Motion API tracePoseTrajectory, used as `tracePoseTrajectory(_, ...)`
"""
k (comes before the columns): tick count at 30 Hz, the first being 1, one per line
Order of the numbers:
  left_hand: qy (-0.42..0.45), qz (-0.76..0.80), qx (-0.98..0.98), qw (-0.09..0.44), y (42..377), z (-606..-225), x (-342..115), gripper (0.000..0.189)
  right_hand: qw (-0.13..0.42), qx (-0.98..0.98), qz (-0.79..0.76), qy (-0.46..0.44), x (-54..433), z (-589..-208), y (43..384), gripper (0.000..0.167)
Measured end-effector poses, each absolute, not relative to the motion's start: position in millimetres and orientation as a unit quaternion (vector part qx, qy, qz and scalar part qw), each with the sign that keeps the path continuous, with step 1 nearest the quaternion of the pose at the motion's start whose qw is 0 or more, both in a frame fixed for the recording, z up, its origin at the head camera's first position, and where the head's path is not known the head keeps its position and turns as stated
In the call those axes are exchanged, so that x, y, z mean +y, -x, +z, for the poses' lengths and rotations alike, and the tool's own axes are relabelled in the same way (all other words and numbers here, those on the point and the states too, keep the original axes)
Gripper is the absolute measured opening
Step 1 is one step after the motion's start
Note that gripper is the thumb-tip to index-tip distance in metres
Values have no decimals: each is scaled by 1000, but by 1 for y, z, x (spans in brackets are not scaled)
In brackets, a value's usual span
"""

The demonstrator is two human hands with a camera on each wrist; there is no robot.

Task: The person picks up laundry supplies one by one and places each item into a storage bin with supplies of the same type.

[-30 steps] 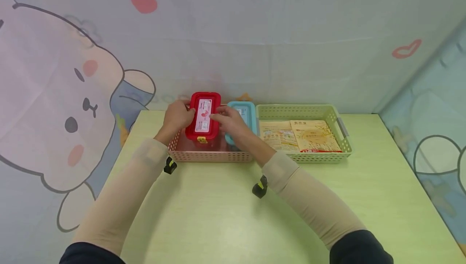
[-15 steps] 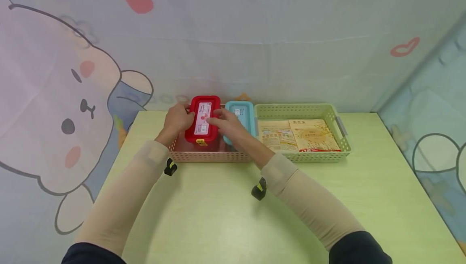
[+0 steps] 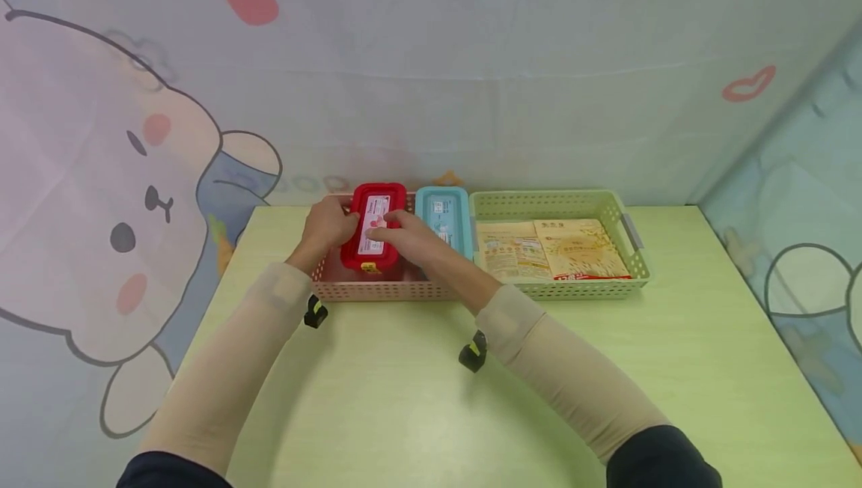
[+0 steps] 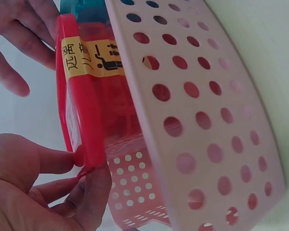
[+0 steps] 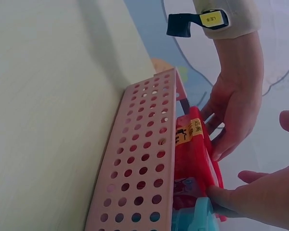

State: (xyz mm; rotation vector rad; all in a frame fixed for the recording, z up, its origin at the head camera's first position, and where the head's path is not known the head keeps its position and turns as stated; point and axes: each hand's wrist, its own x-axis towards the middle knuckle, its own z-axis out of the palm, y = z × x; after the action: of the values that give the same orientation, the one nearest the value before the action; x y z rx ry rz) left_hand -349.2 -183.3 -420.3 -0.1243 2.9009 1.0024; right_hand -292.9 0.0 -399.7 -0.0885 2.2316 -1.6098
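A red lidded plastic box [image 3: 378, 205] with a white label sits upright in the left part of the pink perforated basket [image 3: 390, 293]. My left hand [image 3: 328, 222] pinches the left rim of its lid, thumb on top and fingers beneath, as the left wrist view shows. Across the lid from the right reaches my right hand [image 3: 417, 237], thumb extended over the label. Its fingers touch the lid's right edge in the right wrist view, thumb raised. Beside the red box in the same basket stands a light blue lidded box [image 3: 442, 207].
A green perforated basket [image 3: 586, 291] adjoins the pink one on the right, holding beige printed packets [image 3: 581, 248] laid flat. Both baskets stand near the back of the pale table [image 3: 390, 391]. A printed cloth [image 3: 417, 99] hangs behind.
The red box has come down into the pink basket, held from the left. My right hand has slid leftward over its lid, while the left hand keeps its hold.
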Motion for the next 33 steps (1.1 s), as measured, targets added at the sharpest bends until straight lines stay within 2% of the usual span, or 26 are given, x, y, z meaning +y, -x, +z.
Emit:
tracePoseTrajectory(13, 29, 317, 947, 53, 352, -422, -186, 48, 195, 864, -460, 61, -6, -406, 294, 78)
tracePoseTrajectory(33, 27, 312, 947, 67, 353, -420, -187, 47, 178, 863, -467, 76, -5, -410, 292, 78)
